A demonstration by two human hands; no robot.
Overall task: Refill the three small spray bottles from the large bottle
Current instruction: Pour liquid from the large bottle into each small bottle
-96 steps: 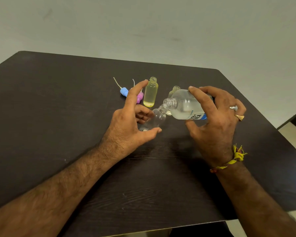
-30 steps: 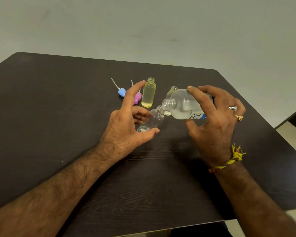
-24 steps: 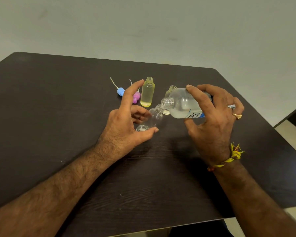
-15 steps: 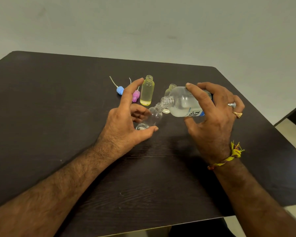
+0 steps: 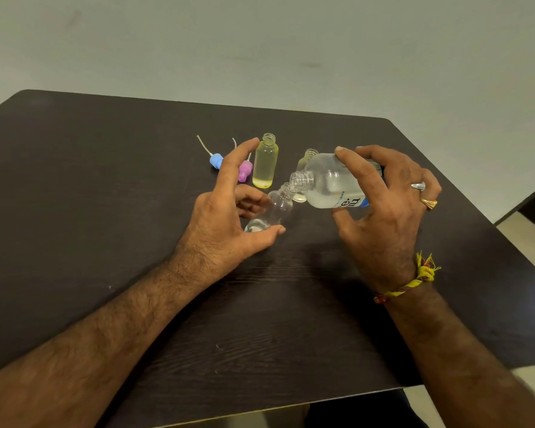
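Observation:
My right hand [image 5: 386, 205] grips the large clear bottle [image 5: 328, 180], tipped almost level with its open mouth touching the neck of a small clear bottle [image 5: 275, 210]. My left hand [image 5: 226, 217] holds that small bottle tilted on the table between thumb and curled fingers, forefinger raised. A little liquid sits at its base. A second small bottle [image 5: 265, 162], uncapped and yellowish, stands upright behind my left hand. The third small bottle [image 5: 306, 159] stands mostly hidden behind the large one.
Two spray tops lie on the dark wooden table [image 5: 105, 211] at the back left of the bottles: a blue spray top [image 5: 216, 160] and a pink spray top [image 5: 245, 170], each with a thin white tube. The table's right corner and front edge are near.
Both hands have kept the same grip and pose. The view has shifted slightly; the liquid level in the small clear bottle shows no clear difference.

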